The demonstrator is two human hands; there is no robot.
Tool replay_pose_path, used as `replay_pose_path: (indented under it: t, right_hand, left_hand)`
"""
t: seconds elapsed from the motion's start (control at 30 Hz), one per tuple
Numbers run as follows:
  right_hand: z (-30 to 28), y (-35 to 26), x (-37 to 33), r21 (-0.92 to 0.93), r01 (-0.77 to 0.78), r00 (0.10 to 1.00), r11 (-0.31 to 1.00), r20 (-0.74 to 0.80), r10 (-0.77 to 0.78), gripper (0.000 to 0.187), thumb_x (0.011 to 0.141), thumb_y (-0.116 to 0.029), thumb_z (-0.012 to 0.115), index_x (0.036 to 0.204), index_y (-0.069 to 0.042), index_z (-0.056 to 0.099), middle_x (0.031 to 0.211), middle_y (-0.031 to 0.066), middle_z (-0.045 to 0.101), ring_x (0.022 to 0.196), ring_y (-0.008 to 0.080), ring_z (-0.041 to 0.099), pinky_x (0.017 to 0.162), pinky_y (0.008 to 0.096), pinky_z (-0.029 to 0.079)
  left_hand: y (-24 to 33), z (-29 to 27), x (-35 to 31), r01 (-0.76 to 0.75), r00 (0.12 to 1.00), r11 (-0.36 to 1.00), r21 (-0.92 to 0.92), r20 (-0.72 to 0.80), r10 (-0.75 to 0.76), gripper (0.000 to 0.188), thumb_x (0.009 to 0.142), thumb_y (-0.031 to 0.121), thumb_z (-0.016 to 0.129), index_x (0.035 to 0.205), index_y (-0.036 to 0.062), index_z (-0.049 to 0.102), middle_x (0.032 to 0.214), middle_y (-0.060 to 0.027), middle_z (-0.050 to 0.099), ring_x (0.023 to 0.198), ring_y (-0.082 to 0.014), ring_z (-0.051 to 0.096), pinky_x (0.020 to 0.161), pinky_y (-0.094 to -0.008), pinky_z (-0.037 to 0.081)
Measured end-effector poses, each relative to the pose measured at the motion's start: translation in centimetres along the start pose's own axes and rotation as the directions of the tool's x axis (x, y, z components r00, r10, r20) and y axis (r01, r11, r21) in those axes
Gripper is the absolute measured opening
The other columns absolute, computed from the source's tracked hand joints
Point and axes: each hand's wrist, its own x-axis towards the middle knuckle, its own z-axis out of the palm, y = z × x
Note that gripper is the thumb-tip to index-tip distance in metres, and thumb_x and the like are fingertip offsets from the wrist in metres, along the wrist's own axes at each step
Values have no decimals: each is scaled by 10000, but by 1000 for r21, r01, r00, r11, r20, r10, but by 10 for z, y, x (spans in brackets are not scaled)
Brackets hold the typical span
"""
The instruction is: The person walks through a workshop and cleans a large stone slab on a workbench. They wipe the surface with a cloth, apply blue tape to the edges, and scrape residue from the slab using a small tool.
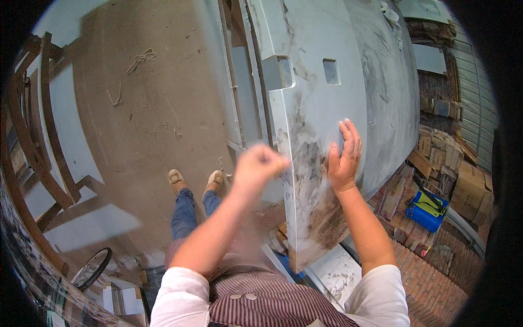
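A pale stone slab (318, 111) with grey and brown veining lies before me. It has a notch cut into its left edge and a small square hole beyond my right hand. My right hand (347, 161) rests on the top face, fingers stretched out and thumb apart. At the slab's left edge is my left hand (260, 166), blurred by motion. Its fingers are curled in and the tips are close to the edge. Anything inside that hand is too small or hidden to make out.
A greyish, dusty surface (384, 82) adjoins the slab on the right. Metal rails (234, 76) run beyond its left edge. Dark frames (46, 125) stand at far left above a wheel (92, 268). Wood pieces, a cardboard box (471, 188) and a blue container (426, 211) lie right.
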Motion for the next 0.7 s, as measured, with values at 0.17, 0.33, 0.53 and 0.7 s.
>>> replay_pose_path:
  t: [0.17,0.33,0.53,0.7]
  right_hand:
    - [1,-3,6,16,24,1000,1000,-6,-24,483,888,-274,510,1308,-35,501,1385,169,456,1283,341,416,1073,459,273]
    - [1,2,1,-6,19,1000,1000,-17,-19,481,890,-282,508,1305,-39,502,1386,162,457,1285,342,418,1071,458,275]
    - [1,-1,3,22,2,1000,1000,-11,-1,478,886,-281,507,1306,-52,505,1391,157,454,1290,345,412,1071,460,279]
    - [1,-2,5,16,12,1000,1000,-15,-12,473,885,-276,502,1305,-59,505,1389,152,455,1286,341,414,1071,463,280]
  left_hand:
    - [74,-3,64,-237,971,970,-57,-7,237,250,771,174,807,754,68,581,705,-13,600,634,-87,545,587,-248,460]
    - [-9,-3,-19,2,996,983,182,86,-18,296,751,224,834,698,84,578,716,0,608,667,-71,542,610,-240,457]
    - [45,2,30,-109,994,994,-24,14,109,247,743,137,815,759,64,579,715,-37,621,643,-101,566,555,-271,477]
    - [79,0,62,-256,964,966,20,-75,257,265,754,194,820,748,54,595,742,-30,635,672,-82,562,606,-248,472]
